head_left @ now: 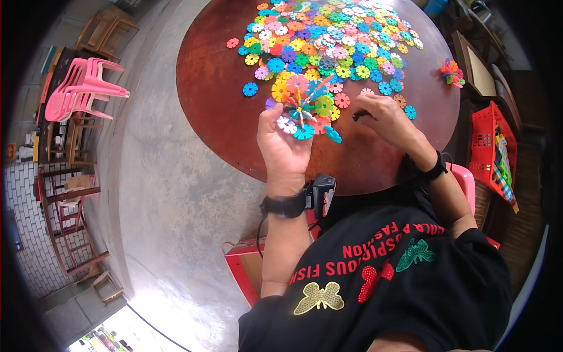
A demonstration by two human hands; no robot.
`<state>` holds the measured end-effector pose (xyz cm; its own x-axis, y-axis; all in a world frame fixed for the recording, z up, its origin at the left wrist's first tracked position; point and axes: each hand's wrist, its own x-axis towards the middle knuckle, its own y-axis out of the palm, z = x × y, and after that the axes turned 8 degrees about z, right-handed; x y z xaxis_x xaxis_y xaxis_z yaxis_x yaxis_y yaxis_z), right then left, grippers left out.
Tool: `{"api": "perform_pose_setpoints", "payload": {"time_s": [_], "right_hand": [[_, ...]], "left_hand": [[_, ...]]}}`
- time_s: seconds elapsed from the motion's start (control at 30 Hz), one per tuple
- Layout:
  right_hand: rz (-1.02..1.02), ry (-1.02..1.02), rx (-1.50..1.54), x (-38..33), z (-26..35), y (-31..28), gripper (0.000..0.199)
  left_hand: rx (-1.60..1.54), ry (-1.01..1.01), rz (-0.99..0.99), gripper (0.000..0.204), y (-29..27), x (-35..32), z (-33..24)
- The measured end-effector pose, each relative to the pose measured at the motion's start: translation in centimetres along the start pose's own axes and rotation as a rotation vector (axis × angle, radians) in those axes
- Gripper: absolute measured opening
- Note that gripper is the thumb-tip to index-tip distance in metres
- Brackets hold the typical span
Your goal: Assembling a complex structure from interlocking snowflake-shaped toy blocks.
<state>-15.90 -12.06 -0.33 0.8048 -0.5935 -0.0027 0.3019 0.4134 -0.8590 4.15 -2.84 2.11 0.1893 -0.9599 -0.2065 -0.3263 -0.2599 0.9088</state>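
Note:
My left hand [281, 146] is closed round the lower left side of a ball-like cluster of interlocking plastic discs [300, 110]. Its notched discs, in yellow, pink, orange, green, blue and white, fan out from one centre. To the right of it, apart from the cluster, my right hand [387, 114] hovers over the table with its fingers pinched. A small dark piece [359, 115] shows at those fingertips; its exact shape cannot be made out. Just beyond both hands spreads a heap of loose notched discs [337, 44] in many colours.
The round brown table [214, 105] carries the discs, and a second disc cluster [451, 73] sits near its right edge. A red basket [484, 144] with colourful pieces stands farther right. Pink plastic chairs [82, 88] are across the floor at left; a red box [240, 276] is beside me.

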Motion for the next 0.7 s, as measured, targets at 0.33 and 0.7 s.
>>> {"api": "perform_pose_setpoints", "payload": {"time_s": [0.33,0.7], "right_hand": [[-0.375,-0.119,0.259,0.3,4.7,-3.0,0.010],[-0.400,-0.116,0.168,0.4,5.7,-2.9,0.008]], "left_hand": [[0.035,-0.005,0.037,0.035,-0.9,0.7,0.7],[0.007,-0.047,0.131,0.040,-1.1,0.8,1.0]]}}
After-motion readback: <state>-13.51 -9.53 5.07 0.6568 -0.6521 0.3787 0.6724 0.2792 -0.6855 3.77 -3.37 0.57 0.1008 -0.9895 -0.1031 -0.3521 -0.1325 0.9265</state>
